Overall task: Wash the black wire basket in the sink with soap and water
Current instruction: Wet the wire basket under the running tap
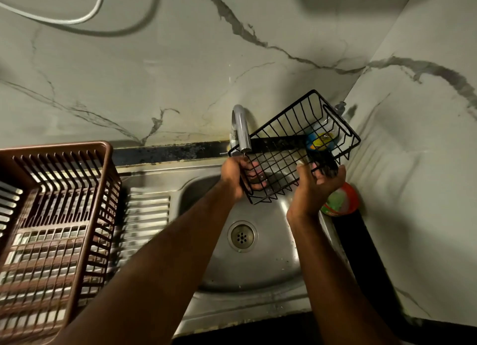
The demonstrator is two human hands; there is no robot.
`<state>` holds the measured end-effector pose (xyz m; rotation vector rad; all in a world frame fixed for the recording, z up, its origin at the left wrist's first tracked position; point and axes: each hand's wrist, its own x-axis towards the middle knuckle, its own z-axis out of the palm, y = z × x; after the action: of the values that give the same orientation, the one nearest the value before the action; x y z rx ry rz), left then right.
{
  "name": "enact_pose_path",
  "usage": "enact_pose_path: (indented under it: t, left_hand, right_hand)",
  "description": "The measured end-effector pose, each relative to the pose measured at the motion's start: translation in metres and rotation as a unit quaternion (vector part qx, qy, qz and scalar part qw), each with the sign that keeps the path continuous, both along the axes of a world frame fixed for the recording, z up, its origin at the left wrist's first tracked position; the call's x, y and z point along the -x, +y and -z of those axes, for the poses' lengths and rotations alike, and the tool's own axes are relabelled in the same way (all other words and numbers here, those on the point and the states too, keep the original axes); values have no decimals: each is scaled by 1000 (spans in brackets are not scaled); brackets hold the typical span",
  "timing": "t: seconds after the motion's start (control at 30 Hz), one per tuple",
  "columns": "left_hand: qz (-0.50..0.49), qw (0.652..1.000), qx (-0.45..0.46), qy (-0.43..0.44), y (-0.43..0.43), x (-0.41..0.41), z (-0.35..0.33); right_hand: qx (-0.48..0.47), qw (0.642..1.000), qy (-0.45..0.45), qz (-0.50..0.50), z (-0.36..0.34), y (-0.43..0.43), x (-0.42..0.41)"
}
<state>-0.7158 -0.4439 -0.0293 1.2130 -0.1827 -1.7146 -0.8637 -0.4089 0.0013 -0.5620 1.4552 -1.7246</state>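
The black wire basket (296, 143) hangs tilted in the air over the steel sink (258, 262), its open side facing me, just right of the grey tap spout (242, 130). My left hand (236, 175) grips the basket's near left corner, fingers curled through the wires. My right hand (318, 187) is under the basket's near right edge, palm up, fingers bent against the wires. No water stream is visible from the tap.
A brown plastic dish rack (51, 228) stands on the ribbed drainboard at left. A soap dispenser bottle (320, 138) shows through the basket at the back right corner. A green and red tub (340, 199) sits right of the sink. Marble walls close in behind and right.
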Motion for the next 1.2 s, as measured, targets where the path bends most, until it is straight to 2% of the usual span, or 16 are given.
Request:
enact_pose_path:
  t: [0.1, 0.2, 0.4, 0.47, 0.53, 0.63, 0.67, 0.8, 0.87, 1.03, 1.2]
  left_hand:
    - [-6, 1000, 19, -11, -3, -7, 1]
    - [-35, 998, 20, -46, -6, -5, 7]
    - [-62, 973, -44, -215, -14, -3, 18]
    - [-81, 964, -56, -246, -14, -3, 18]
    - [-82, 976, -38, -200, -12, -5, 15]
    - [-39, 998, 0, -51, -8, -11, 9]
    - [-24, 999, 8, -28, -8, -13, 8]
    - [10, 1000, 6, -25, -8, -14, 5]
    - [26, 999, 24, 3, -7, -11, 4]
    - [-27, 994, 85, 69, -1, -5, 5]
    - [-64, 997, 45, 19, -3, -5, 6]
  right_hand:
    - [-20, 999, -20, -38, 1, -3, 7]
    - [-40, 998, -25, -32, 3, 0, 7]
    - [-24, 999, -18, -35, 5, 3, 1]
    - [-26, 999, -13, -41, 3, 4, -1]
    - [-24, 999, -15, -41, 4, 3, -1]
    - [-17, 999, -39, -25, 4, 2, 3]
    - [-18, 998, -50, -23, 2, 2, 4]
    - [-32, 997, -67, -22, 4, 3, 8]
    - [-31, 997, -67, -18, 5, 3, 10]
    - [-28, 997, -64, -21, 1, 0, 10]
    - [-50, 995, -77, -27, 1, 0, 11]
